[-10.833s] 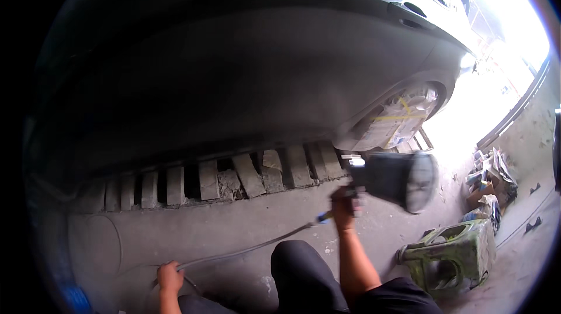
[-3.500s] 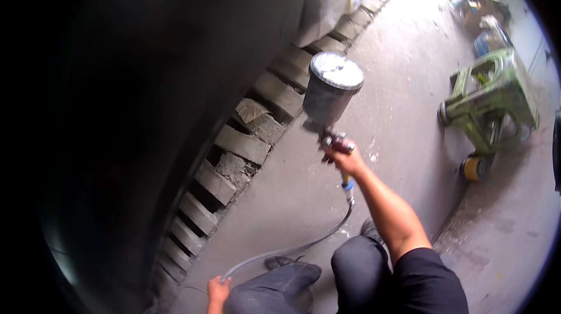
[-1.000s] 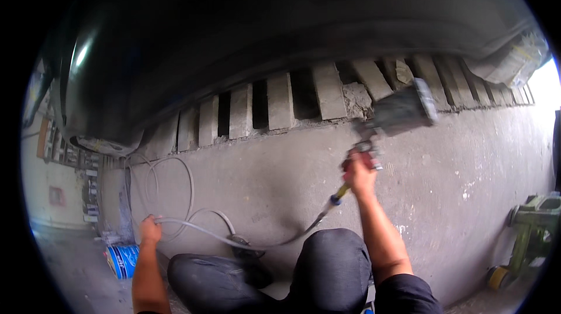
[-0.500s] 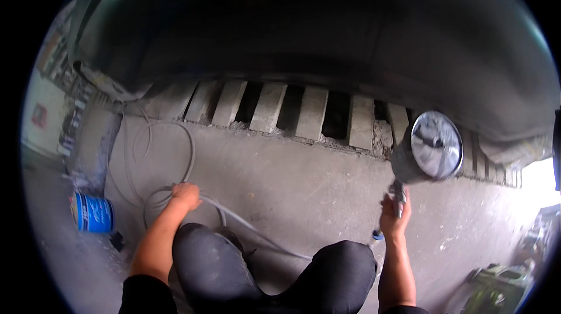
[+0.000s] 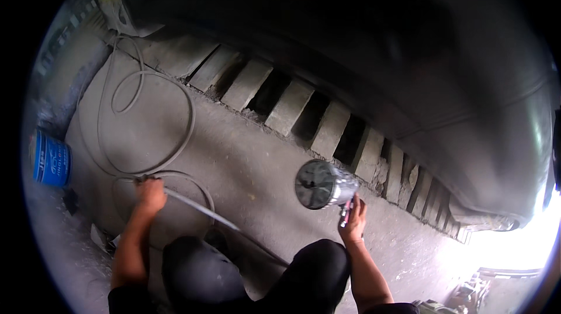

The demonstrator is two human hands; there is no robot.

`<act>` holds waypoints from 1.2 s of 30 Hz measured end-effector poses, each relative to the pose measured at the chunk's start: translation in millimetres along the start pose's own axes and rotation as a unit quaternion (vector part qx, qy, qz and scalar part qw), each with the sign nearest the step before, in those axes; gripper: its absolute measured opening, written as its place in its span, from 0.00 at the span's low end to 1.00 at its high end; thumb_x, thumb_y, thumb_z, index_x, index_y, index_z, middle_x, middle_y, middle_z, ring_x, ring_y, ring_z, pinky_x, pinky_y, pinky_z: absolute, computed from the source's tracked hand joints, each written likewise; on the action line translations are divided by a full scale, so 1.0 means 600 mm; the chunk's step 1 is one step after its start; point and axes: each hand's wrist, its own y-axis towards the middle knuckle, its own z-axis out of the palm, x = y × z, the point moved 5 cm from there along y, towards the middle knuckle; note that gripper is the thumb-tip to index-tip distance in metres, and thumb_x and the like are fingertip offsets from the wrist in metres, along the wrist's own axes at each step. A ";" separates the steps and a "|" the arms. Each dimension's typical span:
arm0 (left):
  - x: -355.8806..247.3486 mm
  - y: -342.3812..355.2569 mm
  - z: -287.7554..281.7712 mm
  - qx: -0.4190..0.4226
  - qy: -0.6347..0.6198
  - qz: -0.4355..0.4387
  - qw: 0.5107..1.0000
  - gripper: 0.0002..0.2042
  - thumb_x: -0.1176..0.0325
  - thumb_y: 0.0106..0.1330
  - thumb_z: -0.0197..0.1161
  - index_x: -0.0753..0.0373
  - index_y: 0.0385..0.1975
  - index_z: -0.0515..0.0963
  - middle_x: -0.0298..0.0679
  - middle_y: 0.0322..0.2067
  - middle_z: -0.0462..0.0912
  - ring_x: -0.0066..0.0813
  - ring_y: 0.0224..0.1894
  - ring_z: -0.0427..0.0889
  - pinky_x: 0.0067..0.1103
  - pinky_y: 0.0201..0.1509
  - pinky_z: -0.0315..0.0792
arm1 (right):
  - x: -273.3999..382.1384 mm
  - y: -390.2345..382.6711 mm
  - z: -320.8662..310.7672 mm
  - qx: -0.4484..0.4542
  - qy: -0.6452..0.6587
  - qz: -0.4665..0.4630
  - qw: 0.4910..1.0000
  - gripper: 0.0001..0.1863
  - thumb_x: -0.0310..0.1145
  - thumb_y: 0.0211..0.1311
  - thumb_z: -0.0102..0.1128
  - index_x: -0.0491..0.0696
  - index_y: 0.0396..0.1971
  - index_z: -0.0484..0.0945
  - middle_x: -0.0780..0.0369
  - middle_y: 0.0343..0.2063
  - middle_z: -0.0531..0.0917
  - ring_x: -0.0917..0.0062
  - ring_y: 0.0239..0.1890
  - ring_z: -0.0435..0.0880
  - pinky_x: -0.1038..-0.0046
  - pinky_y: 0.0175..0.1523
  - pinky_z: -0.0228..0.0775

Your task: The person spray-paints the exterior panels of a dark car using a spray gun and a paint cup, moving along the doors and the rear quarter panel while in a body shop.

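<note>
My left hand [image 5: 151,194] is closed around a grey hose [image 5: 190,202]. The hose lies in loose loops on the concrete floor ahead and to the left. From that hand it runs rightward and passes behind my knees. Out to the right, my right hand [image 5: 353,223] is wrapped around the handle of what looks like a spray gun [image 5: 345,214]. A shiny metal cup [image 5: 315,184] sits on it, tilted so its round grey-smeared end faces left and toward me. The tool is held above the floor, touching nothing else. Whether the hose joins it is hidden.
A large dark, smooth body [image 5: 374,74] spans the upper view. Beneath its edge runs a row of concrete slats [image 5: 289,106] with dark gaps. A blue bucket [image 5: 52,159] stands at far left. Some metal-looking clutter [image 5: 470,290] lies at lower right, by bright light.
The view has turned, tilting the slats. The cup has swung leftward and its round end now faces left. Both hands keep their grips; my left hand has moved a little left with the hose.
</note>
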 end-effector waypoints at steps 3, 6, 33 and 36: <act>0.079 -0.016 0.003 -0.026 -0.060 -0.041 0.997 0.10 0.66 0.50 0.65 0.60 0.32 0.78 0.44 0.37 0.80 0.42 0.45 0.77 0.38 0.53 0.68 | 0.086 0.066 0.059 0.050 0.041 -0.028 0.997 0.26 0.24 0.52 0.57 0.43 0.54 0.65 0.50 0.41 0.73 0.55 0.41 0.76 0.62 0.40 0.74; 0.150 -0.030 0.029 -0.018 -0.061 -0.074 0.995 0.09 0.68 0.49 0.65 0.61 0.30 0.78 0.44 0.36 0.79 0.42 0.45 0.76 0.37 0.53 0.66 | 0.197 0.131 0.131 0.076 0.079 -0.088 0.990 0.27 0.25 0.50 0.59 0.43 0.54 0.65 0.51 0.42 0.73 0.55 0.43 0.75 0.61 0.39 0.74; -0.140 0.072 0.006 0.082 -0.031 0.105 0.991 0.13 0.59 0.52 0.65 0.60 0.33 0.80 0.44 0.38 0.81 0.41 0.44 0.79 0.34 0.47 0.72 | -0.112 -0.169 -0.180 -0.063 -0.137 0.145 0.978 0.32 0.24 0.43 0.50 0.36 0.54 0.58 0.42 0.47 0.66 0.47 0.50 0.68 0.58 0.52 0.65; -0.135 0.066 -0.025 0.068 -0.018 0.095 0.993 0.14 0.60 0.52 0.66 0.61 0.33 0.80 0.46 0.38 0.81 0.43 0.43 0.79 0.32 0.47 0.73 | -0.141 -0.155 -0.140 -0.044 0.100 0.216 0.970 0.26 0.24 0.49 0.51 0.38 0.52 0.63 0.45 0.45 0.71 0.50 0.45 0.73 0.60 0.51 0.67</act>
